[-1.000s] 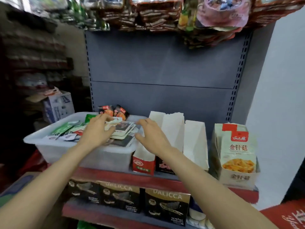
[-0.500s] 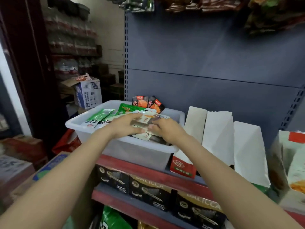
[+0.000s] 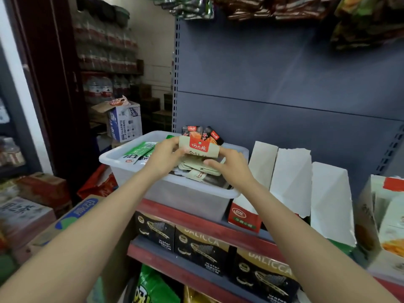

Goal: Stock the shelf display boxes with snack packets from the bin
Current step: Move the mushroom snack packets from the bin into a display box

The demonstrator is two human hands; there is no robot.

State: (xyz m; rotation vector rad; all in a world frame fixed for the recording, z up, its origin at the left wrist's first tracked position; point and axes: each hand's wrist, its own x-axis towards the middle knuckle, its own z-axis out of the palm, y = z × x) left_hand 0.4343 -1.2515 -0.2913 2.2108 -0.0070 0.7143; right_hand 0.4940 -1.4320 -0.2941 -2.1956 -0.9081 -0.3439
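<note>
While both hands, left hand and right hand, grip a beige packet stack, the bin rim runs just beneath.

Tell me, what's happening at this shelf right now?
A person is restocking snacks. Both hands, left hand and right hand, hold a stack of beige packets with red tops just above a clear plastic bin on the shelf. To the right stand display boxes with torn-open tops. The packets have not gone into any box yet.
</note>
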